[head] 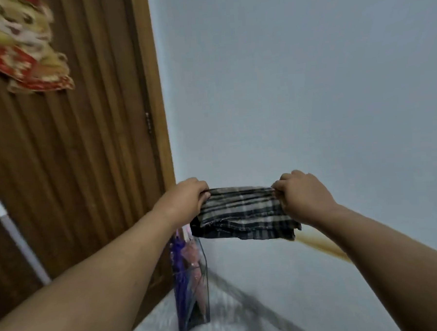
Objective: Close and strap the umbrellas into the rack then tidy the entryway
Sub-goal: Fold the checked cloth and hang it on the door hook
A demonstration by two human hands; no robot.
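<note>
Currently both umbrellas (185,258) stand closed in the rack (193,293); my left grip (186,196) and right grip (302,193) pinch a plaid cloth (242,212) taut, so tidying seems underway.

Bare forearms, no sleeves, left hand (186,196), right hand (303,195).

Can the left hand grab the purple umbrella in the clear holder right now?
Probably not yet. The left hand grips the checked cloth together with the right hand; the purple umbrella stands lower, so it must let go first.
</note>
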